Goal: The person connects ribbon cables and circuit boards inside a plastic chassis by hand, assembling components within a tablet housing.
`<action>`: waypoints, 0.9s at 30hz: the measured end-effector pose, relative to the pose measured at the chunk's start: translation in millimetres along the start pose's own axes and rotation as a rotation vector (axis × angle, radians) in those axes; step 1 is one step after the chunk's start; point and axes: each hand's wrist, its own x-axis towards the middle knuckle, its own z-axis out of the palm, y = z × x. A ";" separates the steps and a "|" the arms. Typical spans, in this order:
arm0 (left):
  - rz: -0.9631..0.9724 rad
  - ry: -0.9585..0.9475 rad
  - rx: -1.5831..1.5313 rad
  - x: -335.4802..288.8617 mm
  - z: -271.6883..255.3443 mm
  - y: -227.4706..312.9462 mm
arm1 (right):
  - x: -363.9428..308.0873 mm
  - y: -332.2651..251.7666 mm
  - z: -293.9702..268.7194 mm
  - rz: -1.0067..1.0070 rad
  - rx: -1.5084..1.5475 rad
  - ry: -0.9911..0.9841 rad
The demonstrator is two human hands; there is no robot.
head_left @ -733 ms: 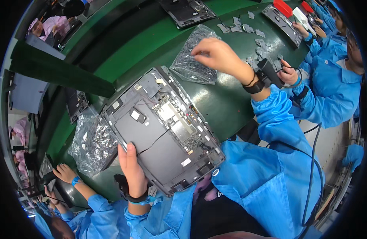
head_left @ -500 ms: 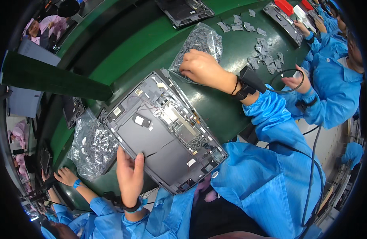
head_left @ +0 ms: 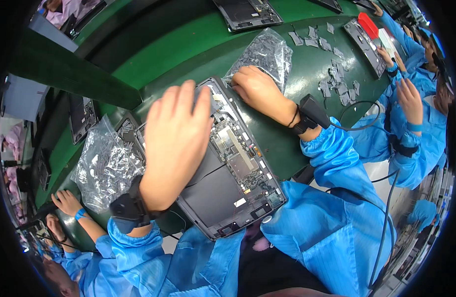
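Observation:
An opened laptop base (head_left: 214,203), dark with a bare circuit board along its right side, lies tilted at the table's near edge, close against my body. Over its upper left part is my left hand (head_left: 174,143), fingers stretched out, its palm side hidden. My right hand (head_left: 260,89) is beside the base's far corner, at the near edge of a clear plastic bag (head_left: 270,52) filled with small dark grey pieces. Its fingers are curled with the tips out of sight, so I cannot make out what they hold.
Another clear bag (head_left: 105,168) lies to the left. Loose grey pieces (head_left: 339,84) are scattered at the far right, near a red tray (head_left: 368,25). More opened laptop bases (head_left: 248,12) lie around. A green post (head_left: 74,74) stands at left. Co-workers sit on both sides.
My left hand has let go of the laptop base's left edge and moved up over it. My right hand stays by the bag. The view has shifted slightly.

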 end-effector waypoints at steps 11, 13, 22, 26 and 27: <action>0.112 0.162 0.115 -21.7 17.6 10.8 | 32.3 -41.0 -60.6 0.416 0.911 0.094; 0.094 0.023 0.056 -42.1 -0.2 24.3 | 40.3 -54.0 -65.9 0.417 1.022 -0.047; -0.413 0.306 -0.251 -114.0 -22.9 -22.0 | 55.8 -60.7 -55.1 0.106 0.593 -0.139; -0.655 0.227 -0.174 -140.8 29.4 -69.1 | 47.3 -67.2 -62.1 0.284 0.589 -0.077; -0.664 0.228 -0.174 -147.4 35.1 -72.1 | 47.8 -72.1 -64.9 0.337 0.532 -0.079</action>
